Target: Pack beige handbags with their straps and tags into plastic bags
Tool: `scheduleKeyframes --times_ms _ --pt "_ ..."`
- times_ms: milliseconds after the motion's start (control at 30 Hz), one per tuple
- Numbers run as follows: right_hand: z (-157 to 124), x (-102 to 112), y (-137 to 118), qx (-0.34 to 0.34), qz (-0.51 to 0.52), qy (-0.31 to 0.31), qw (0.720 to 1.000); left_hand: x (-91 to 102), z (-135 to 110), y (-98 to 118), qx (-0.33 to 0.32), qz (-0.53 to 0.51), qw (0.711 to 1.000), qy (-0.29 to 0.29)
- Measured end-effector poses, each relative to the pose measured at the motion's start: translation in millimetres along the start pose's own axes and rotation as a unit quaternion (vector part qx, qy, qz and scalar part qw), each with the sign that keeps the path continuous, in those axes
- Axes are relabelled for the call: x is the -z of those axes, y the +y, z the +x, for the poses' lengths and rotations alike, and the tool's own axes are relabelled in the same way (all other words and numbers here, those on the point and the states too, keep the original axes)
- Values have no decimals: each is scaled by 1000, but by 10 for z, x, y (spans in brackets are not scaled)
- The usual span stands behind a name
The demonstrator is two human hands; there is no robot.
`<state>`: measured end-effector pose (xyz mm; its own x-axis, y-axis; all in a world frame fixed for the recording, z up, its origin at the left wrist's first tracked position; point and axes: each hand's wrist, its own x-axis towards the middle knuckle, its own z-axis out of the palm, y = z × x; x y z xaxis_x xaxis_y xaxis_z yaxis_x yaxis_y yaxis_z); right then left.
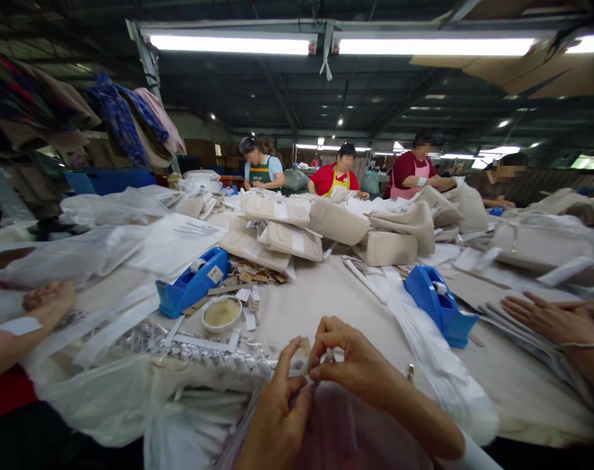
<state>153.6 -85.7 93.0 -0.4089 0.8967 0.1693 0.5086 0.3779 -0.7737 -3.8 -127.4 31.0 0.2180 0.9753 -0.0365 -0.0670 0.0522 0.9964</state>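
Observation:
My left hand point(283, 408) and my right hand point(358, 362) meet just above the table's near edge, fingertips almost touching. Both pinch at something small and pale between them; the fingers cover most of it, so its kind is unclear. A small tan piece point(304, 346) shows just behind the fingertips. Below the hands hangs a blurred pinkish surface point(350, 424), perhaps seen through thin plastic. To the right of my right hand lies a long bundle of white strips point(424, 346). A round white dish point(222, 314) with a yellowish filling stands beyond my left hand.
Blue tape dispensers point(194, 282) point(438, 307) stand left and right. Beige bags point(287, 241) are piled across the middle, near loose tags point(250, 303). Clear plastic bags point(101, 391) cover the left front. Co-workers' hands point(49, 303) point(546, 320) reach in from both sides; several people work opposite.

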Motion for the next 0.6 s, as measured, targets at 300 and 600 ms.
scheduleKeyframes --times_ms 300,600 --pt "-273 -220 287 178 -80 132 972 41 88 84 120 -173 977 -45" --pt "-491 -210 434 173 -143 119 967 58 104 83 141 -184 972 -29"
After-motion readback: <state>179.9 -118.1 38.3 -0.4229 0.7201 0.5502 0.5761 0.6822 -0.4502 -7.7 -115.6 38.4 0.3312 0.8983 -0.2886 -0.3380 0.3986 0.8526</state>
